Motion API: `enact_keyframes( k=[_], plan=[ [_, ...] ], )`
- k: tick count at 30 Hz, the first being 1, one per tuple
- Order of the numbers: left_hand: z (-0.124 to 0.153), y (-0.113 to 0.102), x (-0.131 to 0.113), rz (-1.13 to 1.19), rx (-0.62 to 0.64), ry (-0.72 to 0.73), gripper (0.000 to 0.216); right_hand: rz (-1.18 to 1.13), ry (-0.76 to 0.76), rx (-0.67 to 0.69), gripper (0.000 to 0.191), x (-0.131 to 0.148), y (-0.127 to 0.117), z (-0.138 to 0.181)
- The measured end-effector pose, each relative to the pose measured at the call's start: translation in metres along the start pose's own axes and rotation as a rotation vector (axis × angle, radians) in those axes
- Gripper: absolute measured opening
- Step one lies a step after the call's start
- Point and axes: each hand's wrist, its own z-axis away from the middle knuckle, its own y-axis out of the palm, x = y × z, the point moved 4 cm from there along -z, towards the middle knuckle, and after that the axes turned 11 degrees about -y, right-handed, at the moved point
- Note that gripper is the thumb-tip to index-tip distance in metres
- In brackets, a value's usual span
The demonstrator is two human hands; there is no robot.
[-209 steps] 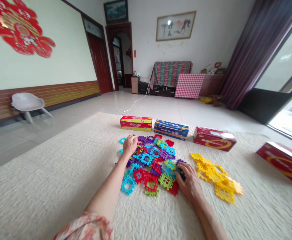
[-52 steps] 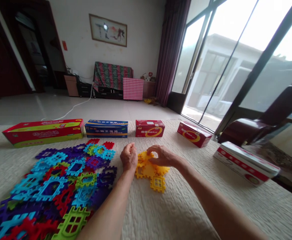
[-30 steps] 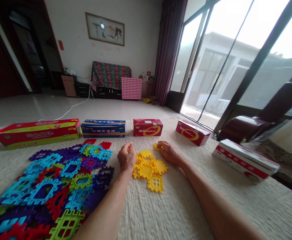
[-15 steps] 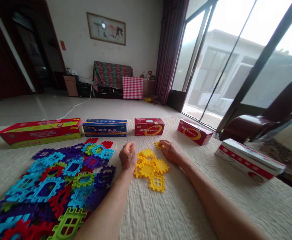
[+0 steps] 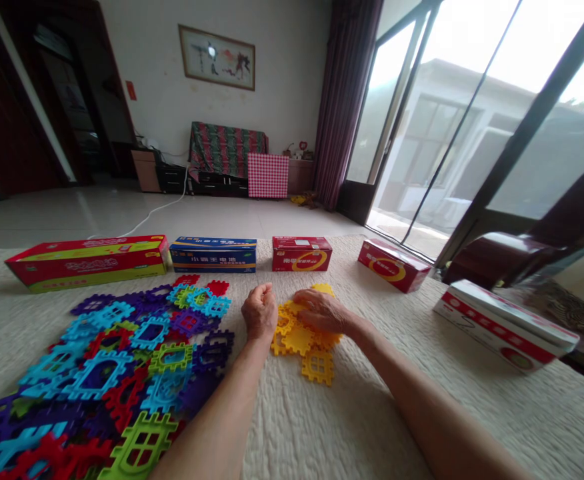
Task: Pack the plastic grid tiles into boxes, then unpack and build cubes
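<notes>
My left hand (image 5: 261,312) rests on the pale cloth, between the mixed pile and the yellow pieces. Its fingers are curled closed, and what they hold, if anything, is hidden. My right hand (image 5: 322,311) lies over the small heap of yellow plastic building pieces (image 5: 299,339), fingers reaching left and touching the upper pieces. Its fingers look loosely stretched, not closed round a piece. Beyond the knuckles a flat yellow piece (image 5: 324,289) shows. A yellow window piece (image 5: 317,367) lies at the near edge of the heap. Some yellow pieces are covered by the right hand.
A big spread of blue, purple, red and green interlocking pieces (image 5: 97,377) covers the left. Along the back stand a long red-green box (image 5: 92,265), a blue box (image 5: 213,255) and two red boxes (image 5: 301,255). A white-red box (image 5: 505,325) sits at right.
My right hand has moved left and slightly nearer, from a yellow piece at the heap's far right edge onto the heap itself. My left hand stays closed in place.
</notes>
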Motion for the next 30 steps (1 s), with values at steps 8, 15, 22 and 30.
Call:
enact_keyframes(
  k=[8, 15, 22, 30],
  plan=[
    [0.000, 0.001, 0.002, 0.001, 0.002, 0.006, 0.032, -0.007, 0.027, -0.167, 0.030, -0.008, -0.021, 0.002],
    [-0.002, 0.002, 0.004, 0.002, 0.002, -0.007, 0.032, 0.097, 0.249, -0.382, 0.035, -0.062, -0.037, 0.026],
    [-0.001, 0.001, 0.003, 0.002, 0.006, -0.010, 0.031, 0.122, 0.215, -0.336, 0.035, -0.067, -0.024, 0.026],
    [-0.001, 0.001, 0.003, -0.002, 0.008, -0.004, 0.031, 0.250, 0.287, -0.361, 0.040, -0.062, -0.017, 0.020]
  ],
)
